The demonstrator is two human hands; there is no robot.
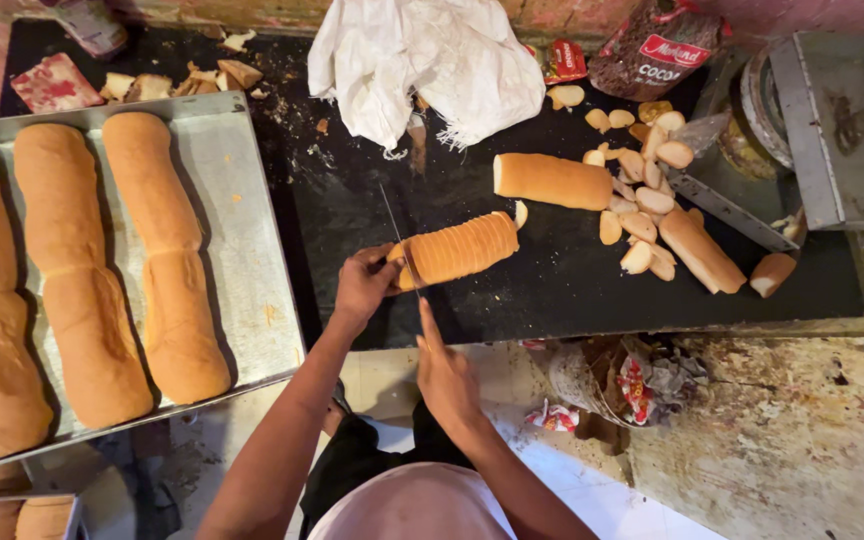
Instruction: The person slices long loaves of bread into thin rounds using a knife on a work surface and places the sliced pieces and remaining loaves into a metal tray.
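A long loaf (462, 248), cut into several thin slices still pressed together, lies on the black worktop (352, 200). My left hand (364, 285) grips the loaf's near left end. My right hand (442, 372) is shut on a thin knife (399, 238) with the forefinger stretched along its handle. The blade runs up across the loaf's left end, right beside my left hand's fingers. An uncut piece of loaf (552, 180) lies just beyond, to the right.
A metal tray (242, 230) of long whole loaves (162, 250) fills the left. A white cloth (422, 60) lies at the back. Loose slices (642, 205) and crust ends sit by a metal machine (832, 130). A bin of wrappers (622, 385) stands below the worktop edge.
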